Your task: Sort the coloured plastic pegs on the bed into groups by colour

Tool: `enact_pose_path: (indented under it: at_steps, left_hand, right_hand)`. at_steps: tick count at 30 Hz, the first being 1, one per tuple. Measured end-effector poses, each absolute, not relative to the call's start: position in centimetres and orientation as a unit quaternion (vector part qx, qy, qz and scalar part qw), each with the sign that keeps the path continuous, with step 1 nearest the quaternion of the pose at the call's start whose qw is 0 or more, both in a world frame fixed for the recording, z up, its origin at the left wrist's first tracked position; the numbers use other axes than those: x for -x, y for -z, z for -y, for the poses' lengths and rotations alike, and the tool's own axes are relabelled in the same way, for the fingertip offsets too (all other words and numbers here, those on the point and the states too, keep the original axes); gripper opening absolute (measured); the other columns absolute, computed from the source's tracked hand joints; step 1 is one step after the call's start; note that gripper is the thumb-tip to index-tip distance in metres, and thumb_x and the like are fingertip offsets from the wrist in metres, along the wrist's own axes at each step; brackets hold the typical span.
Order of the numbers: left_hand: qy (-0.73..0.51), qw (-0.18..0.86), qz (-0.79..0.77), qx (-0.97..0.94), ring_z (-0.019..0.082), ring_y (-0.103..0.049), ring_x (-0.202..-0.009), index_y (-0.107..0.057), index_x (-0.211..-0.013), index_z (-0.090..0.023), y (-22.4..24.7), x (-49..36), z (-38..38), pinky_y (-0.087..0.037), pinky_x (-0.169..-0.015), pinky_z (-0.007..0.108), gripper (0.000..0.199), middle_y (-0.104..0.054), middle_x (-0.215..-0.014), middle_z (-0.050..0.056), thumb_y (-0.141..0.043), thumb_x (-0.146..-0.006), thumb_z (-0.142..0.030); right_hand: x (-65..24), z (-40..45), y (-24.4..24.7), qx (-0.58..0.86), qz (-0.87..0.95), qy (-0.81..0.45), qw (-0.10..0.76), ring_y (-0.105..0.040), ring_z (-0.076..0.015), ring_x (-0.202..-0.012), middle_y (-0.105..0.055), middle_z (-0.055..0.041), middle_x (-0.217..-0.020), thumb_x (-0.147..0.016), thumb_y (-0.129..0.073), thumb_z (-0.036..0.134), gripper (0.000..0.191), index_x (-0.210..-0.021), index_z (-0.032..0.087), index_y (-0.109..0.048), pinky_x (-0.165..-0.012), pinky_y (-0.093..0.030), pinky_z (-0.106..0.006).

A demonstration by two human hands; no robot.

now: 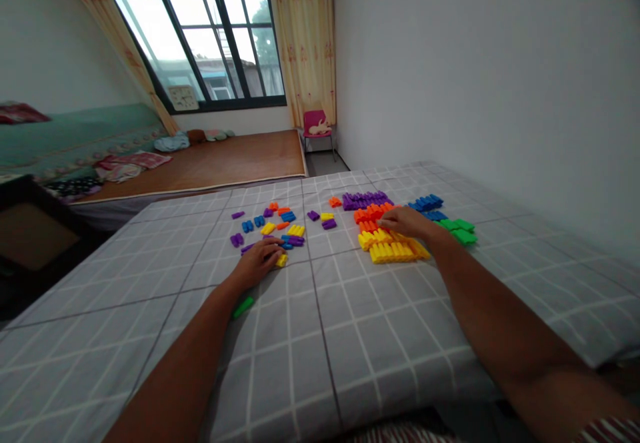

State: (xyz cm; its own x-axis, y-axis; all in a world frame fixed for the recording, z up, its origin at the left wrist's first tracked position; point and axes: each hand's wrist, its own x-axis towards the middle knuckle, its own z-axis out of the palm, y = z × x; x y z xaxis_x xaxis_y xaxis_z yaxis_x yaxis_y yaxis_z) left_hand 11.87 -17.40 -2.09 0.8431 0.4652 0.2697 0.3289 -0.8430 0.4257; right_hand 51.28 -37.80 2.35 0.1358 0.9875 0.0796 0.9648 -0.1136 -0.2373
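Observation:
My left hand (pixel 259 261) reaches low over loose plastic pieces, its fingers apart and partly bent. Near its fingertips are a yellow piece (pixel 282 260) and a purple piece (pixel 296 241). By my left wrist a green piece (pixel 243 307) lies alone. My right hand (pixel 404 221) rests over the sorted rows, thumb and fingers closed together; what is between them is hidden. Under and beside it are orange pieces (pixel 369 214) and a stack of yellow pieces (pixel 393 252). Behind stands a purple stack (pixel 367 200).
Blue pieces (pixel 426 203) and green pieces (pixel 459 231) lie right of my right hand. Loose mixed pieces, such as a blue one (pixel 289 217), spread at centre left. A checked grey cloth (pixel 280 356) covers the surface. A white wall (pixel 480 83) borders the right; a pink chair (pixel 315 121) stands behind.

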Motion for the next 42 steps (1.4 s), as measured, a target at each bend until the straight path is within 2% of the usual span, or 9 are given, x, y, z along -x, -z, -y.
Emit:
enact_pose_path:
  at_steps: [6, 12, 17, 23, 29, 36, 42]
  left_hand:
    - [-0.188, 0.199, -0.211, -0.938, 0.024, -0.060, -0.113, -0.074, -0.096, -0.021, 2.0, -11.8, 17.6, -0.046, -0.102, 0.039, 0.042, -0.065, -0.121, 0.009, -0.043, -0.092, -0.048]
    - [-0.197, 0.228, -0.227, -0.926, 0.023, -0.062, -0.110, -0.073, -0.099, -0.020, 1.5, -11.6, 17.7, -0.048, -0.100, 0.037, 0.045, -0.067, -0.119, 0.008, -0.041, -0.093, -0.050]
    - [-0.212, 0.212, -0.246, -0.922, 0.024, -0.063, -0.108, -0.074, -0.099, -0.019, 1.5, -11.4, 17.5, -0.049, -0.099, 0.037, 0.047, -0.069, -0.116, 0.009, -0.042, -0.092, -0.053]
    - [-0.216, 0.209, -0.239, -0.923, 0.023, -0.064, -0.108, -0.073, -0.099, -0.020, 1.8, -11.3, 17.1, -0.050, -0.098, 0.037, 0.047, -0.069, -0.115, 0.008, -0.042, -0.092, -0.054]
    - [-0.209, 0.210, -0.239, -0.925, 0.023, -0.063, -0.109, -0.072, -0.101, -0.020, 2.1, -11.2, 16.7, -0.049, -0.099, 0.038, 0.046, -0.068, -0.117, 0.008, -0.041, -0.093, -0.053]
    - [-0.207, 0.211, -0.239, -0.925, 0.022, -0.063, -0.110, -0.073, -0.100, -0.020, 2.0, -11.2, 16.9, -0.049, -0.100, 0.037, 0.044, -0.068, -0.117, 0.008, -0.042, -0.093, -0.051]
    - [-0.207, 0.214, -0.232, -0.926, 0.022, -0.064, -0.107, -0.073, -0.099, -0.020, 1.7, -11.3, 17.1, -0.050, -0.098, 0.036, 0.044, -0.069, -0.116, 0.008, -0.043, -0.093, -0.052]
  right_hand:
    - [-51.1, 38.0, -2.9, 0.760, 0.637, -0.038, 0.127, -0.051, -0.0152, -0.058, -0.060, -0.0034, -0.060, -0.088, -0.042, 0.048, 0.044, -0.061, 0.018, -0.059, -0.054, -0.026, -0.027]
    - [-52.9, 39.1, -4.4, 0.804, 0.542, 0.028, 0.244, -0.057, -0.0172, -0.066, -0.068, -0.0059, -0.071, -0.090, -0.035, 0.051, 0.049, -0.073, 0.018, -0.067, -0.059, -0.033, -0.026]
    - [-53.3, 39.8, -3.8, 0.765, 0.611, -0.102, 0.173, -0.059, -0.0195, -0.069, -0.068, -0.0052, -0.072, -0.087, -0.042, 0.051, 0.044, -0.074, 0.018, -0.068, -0.061, -0.037, -0.027]
    - [-52.8, 39.4, -2.9, 0.719, 0.667, -0.154, 0.116, -0.056, -0.0184, -0.069, -0.065, -0.0037, -0.071, -0.087, -0.041, 0.049, 0.043, -0.070, 0.018, -0.066, -0.062, -0.036, -0.027]
    - [-52.9, 39.6, -3.2, 0.720, 0.666, -0.160, 0.112, -0.055, -0.0179, -0.067, -0.064, -0.0033, -0.070, -0.086, -0.043, 0.050, 0.043, -0.071, 0.018, -0.067, -0.062, -0.034, -0.027]
    - [-51.4, 38.7, -3.0, 0.693, 0.689, -0.139, 0.159, -0.057, -0.0195, -0.072, -0.068, -0.0061, -0.079, -0.090, -0.041, 0.049, 0.044, -0.078, 0.016, -0.069, -0.066, -0.037, -0.028]
    - [-50.7, 38.5, -3.0, 0.680, 0.702, -0.159, 0.143, -0.058, -0.0188, -0.072, -0.068, -0.0059, -0.078, -0.090, -0.042, 0.047, 0.043, -0.081, 0.014, -0.069, -0.065, -0.036, -0.027]
